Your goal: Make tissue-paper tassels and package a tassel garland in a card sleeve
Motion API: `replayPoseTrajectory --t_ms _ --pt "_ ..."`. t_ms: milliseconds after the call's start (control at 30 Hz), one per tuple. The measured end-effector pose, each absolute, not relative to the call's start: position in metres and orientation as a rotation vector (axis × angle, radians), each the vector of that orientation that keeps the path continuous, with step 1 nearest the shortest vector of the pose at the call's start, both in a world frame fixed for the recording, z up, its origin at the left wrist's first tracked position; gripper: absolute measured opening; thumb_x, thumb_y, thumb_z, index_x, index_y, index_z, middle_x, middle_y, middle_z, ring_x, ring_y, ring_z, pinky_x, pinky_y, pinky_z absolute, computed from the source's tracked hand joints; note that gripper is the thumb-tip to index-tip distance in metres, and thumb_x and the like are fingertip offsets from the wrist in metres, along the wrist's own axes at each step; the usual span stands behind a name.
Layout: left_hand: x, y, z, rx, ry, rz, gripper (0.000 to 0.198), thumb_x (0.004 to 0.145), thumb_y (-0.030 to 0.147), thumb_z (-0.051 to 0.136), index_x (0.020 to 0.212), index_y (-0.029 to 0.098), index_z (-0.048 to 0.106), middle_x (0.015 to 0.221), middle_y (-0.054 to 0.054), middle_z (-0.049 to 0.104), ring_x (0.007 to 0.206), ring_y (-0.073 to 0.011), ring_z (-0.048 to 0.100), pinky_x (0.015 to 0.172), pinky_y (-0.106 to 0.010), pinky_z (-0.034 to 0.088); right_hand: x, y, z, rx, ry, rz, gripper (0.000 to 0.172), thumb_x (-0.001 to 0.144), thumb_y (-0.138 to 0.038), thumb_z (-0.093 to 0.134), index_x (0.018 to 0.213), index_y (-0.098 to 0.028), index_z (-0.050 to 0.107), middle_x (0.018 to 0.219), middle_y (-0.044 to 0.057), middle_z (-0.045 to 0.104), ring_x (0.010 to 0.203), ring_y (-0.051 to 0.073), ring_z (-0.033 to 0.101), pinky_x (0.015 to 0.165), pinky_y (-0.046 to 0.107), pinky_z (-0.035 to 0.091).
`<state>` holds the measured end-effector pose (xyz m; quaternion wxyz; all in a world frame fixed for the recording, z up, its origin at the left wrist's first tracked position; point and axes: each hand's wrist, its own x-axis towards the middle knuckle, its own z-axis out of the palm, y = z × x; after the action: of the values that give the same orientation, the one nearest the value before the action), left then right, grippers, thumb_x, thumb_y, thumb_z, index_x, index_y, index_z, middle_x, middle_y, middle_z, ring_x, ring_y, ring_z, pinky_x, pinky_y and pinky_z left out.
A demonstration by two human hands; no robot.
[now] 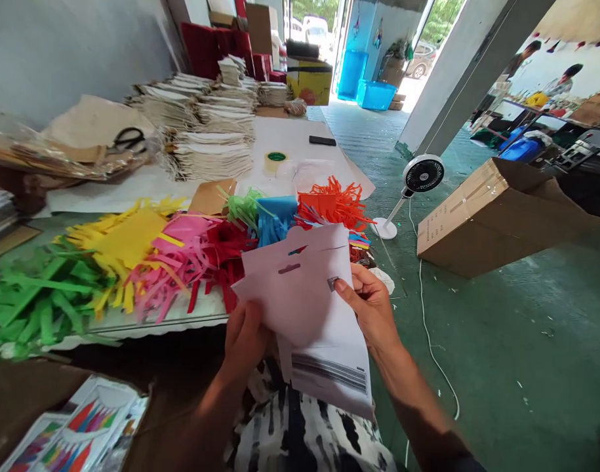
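In front of me, over my lap, is a white printed card sleeve [309, 308] with slot-shaped hang holes near its top and a barcode along its lower part. My left hand [246, 331] pinches its left edge, the fingertips partly hidden. My right hand [371, 301] grips the right edge, thumb on the face beside a small dark mark. Just beyond the sleeve lie bundles of cut tassel paper: blue [275, 219], orange-red [329, 203], dark red [225, 246], pink [174, 262], yellow [132, 239] and green [44, 295].
Stacked pale bundles [211, 137], a tape roll [276, 162], a black phone-like object [322, 140] and scissors [128, 139] lie on the table. A box of printed tassel packs [83, 419] sits lower left. A fan [422, 174], its cable and a large carton [461, 216] stand right.
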<state>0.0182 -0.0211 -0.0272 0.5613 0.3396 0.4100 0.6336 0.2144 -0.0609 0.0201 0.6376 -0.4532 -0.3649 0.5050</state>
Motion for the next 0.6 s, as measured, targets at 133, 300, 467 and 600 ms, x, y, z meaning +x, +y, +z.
replayPoseTrajectory --t_ms 133,300,467,600 --pt "0.015 -0.016 -0.039 0.861 1.08 1.389 0.056 0.078 0.071 0.08 0.073 0.017 0.064 0.069 0.002 0.056 0.061 -0.0102 0.045 0.052 -0.02 0.04 0.213 -0.056 0.004 -1.031 -0.834 1.194 0.04 0.088 -0.044 0.081 0.123 -0.025 0.073 0.1 0.002 0.08 0.077 0.015 0.071 0.066 0.024 0.056" --pt "0.011 -0.009 -0.043 1.028 1.221 1.469 0.057 0.087 0.071 0.071 0.074 0.017 0.064 0.069 0.002 0.053 0.064 -0.0109 0.042 0.053 -0.02 0.037 0.221 -0.063 -0.012 -1.008 -0.95 1.46 0.054 0.09 -0.047 0.079 0.137 -0.025 0.066 0.113 0.004 0.078 0.089 0.017 0.072 0.079 0.03 0.06" --pt "0.01 0.0 -0.043 0.899 1.119 1.319 0.047 0.088 0.064 0.075 0.097 0.017 0.075 0.089 -0.002 0.07 0.076 -0.0133 0.057 0.065 -0.02 0.047 0.228 -0.07 -0.029 -1.121 -1.032 1.486 0.038 0.095 -0.052 0.072 0.115 -0.019 0.075 0.096 0.002 0.076 0.074 0.012 0.066 0.065 0.022 0.053" --pt "0.01 0.007 -0.036 0.902 1.032 1.251 0.045 0.09 0.061 0.075 0.103 0.017 0.075 0.094 -0.004 0.073 0.079 -0.0144 0.062 0.067 -0.021 0.05 0.227 -0.069 -0.031 -1.159 -1.056 1.457 0.048 0.098 -0.056 0.066 0.131 -0.022 0.07 0.098 0.003 0.077 0.072 0.013 0.067 0.061 0.023 0.053"
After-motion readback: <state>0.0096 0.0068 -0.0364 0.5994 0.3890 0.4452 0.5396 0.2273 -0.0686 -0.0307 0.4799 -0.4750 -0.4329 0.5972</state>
